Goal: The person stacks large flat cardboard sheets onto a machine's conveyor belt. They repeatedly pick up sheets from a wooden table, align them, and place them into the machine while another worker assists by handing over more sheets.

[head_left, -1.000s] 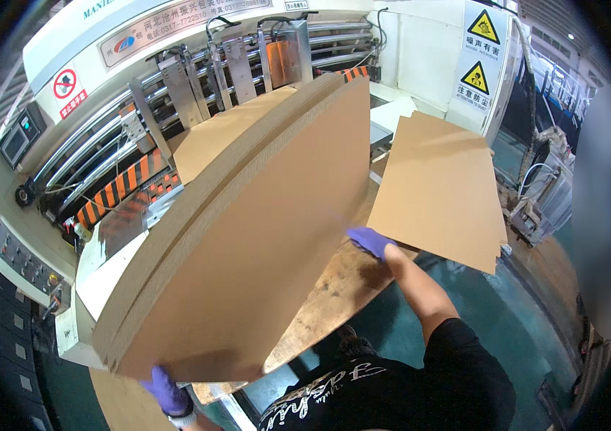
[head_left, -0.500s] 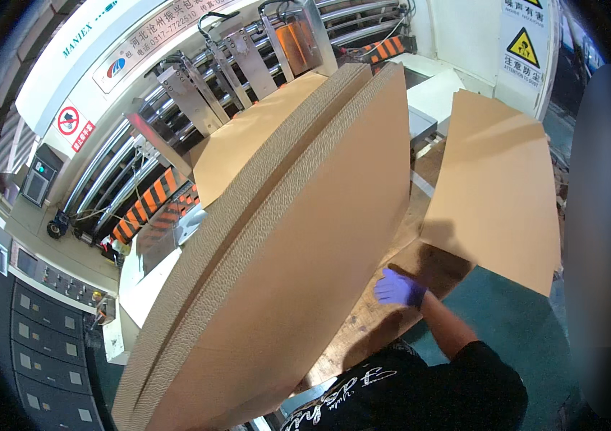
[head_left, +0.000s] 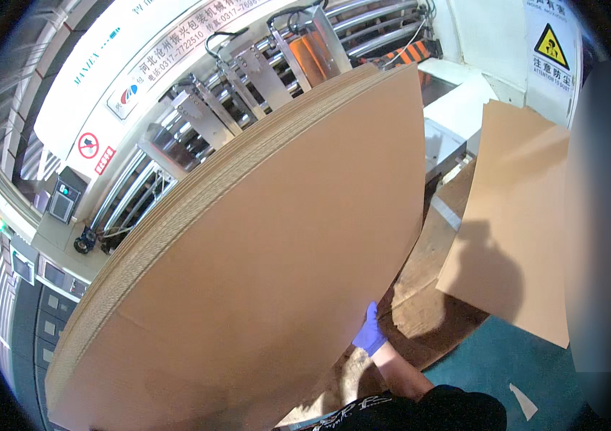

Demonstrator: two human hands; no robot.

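A thick stack of brown corrugated cardboard sheets [head_left: 269, 237] leans tilted across the middle of the view, its broad flat face turned toward me. At the lower right edge of this stack is my right hand [head_left: 370, 336], in a purple glove. It grips the edge, thumb pointing up, with some of the fingers hidden by the board. My left hand is out of view.
Behind the stack stands a white machine [head_left: 169, 50] with metal rollers and upright metal plates [head_left: 266, 79]. Another cardboard sheet [head_left: 521, 194] stands at the right. A paper scrap [head_left: 524, 402] lies on the green floor [head_left: 464, 366]. Grey control cabinets [head_left: 50, 316] are at the left.
The stack has swung toward me, and the gap between its two bundles has closed from sight. My right hand has moved left and down, from beside the stack onto its edge.
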